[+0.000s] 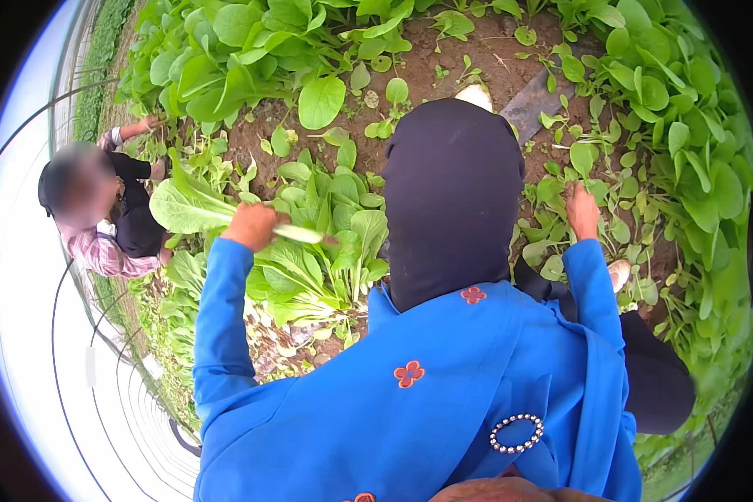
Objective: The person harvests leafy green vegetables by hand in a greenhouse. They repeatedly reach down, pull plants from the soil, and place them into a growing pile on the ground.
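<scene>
My left hand [255,227] is closed around a leafy green plant [191,204]. Its broad leaves stick out to the left of the fist and its pale stalk to the right, with a brownish end. Below and right of that hand lies a thick bunch of cut-looking leafy greens [326,245]. On the other side of my dark-clad knee, my right hand [582,207] reaches down among small leafy plants [549,194] near the soil. Its fingertips are partly hidden by leaves, so whether they grip a plant does not show.
Dense rows of leafy greens [684,113] stand at right and upper left [245,56]. A dark flat strip [533,106] lies on brown soil [427,56]. At far left another person [106,219] crouches among the plants, beside curved hoops and pale sheeting [31,251].
</scene>
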`<state>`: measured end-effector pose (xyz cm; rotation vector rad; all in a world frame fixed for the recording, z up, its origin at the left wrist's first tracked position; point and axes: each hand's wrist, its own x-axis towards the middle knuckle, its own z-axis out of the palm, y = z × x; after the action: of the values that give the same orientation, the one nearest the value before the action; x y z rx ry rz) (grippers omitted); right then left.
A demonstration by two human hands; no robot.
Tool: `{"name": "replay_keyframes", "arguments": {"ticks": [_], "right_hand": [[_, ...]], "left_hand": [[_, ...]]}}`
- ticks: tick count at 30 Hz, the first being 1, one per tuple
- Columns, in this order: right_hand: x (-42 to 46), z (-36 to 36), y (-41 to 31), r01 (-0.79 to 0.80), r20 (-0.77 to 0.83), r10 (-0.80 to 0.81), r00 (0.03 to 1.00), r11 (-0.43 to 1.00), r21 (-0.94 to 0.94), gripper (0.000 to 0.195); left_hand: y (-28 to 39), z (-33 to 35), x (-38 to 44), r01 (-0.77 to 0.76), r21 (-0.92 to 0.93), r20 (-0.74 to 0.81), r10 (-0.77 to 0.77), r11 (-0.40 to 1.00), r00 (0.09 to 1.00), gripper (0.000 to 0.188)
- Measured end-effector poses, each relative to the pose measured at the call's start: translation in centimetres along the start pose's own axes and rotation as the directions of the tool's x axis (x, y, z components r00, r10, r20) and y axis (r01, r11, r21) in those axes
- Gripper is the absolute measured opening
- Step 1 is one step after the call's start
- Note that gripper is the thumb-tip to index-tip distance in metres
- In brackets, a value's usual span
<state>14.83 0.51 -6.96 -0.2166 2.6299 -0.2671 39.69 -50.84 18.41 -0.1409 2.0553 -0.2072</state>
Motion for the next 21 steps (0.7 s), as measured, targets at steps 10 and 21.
{"name": "replay_keyframes", "arguments": {"ticks": [10,21], "right_hand": [[1.0,3.3,3.3,0.007,0.228,0.009,0.974,0.998,-0.070,0.090],[-0.7,2.9,0.6,0.048,0.330,-0.036,0.943,0.999,-0.027,0.105]], "left_hand": [[3.5,-4.0,3.4,0.077,-0.187,-0.143,-0.105,0.979,0.984,0.028],[-6.5,-17.4,33.7,0.103,0.042,-0.390,-0.079,0.994,0.917,0.024]]}}
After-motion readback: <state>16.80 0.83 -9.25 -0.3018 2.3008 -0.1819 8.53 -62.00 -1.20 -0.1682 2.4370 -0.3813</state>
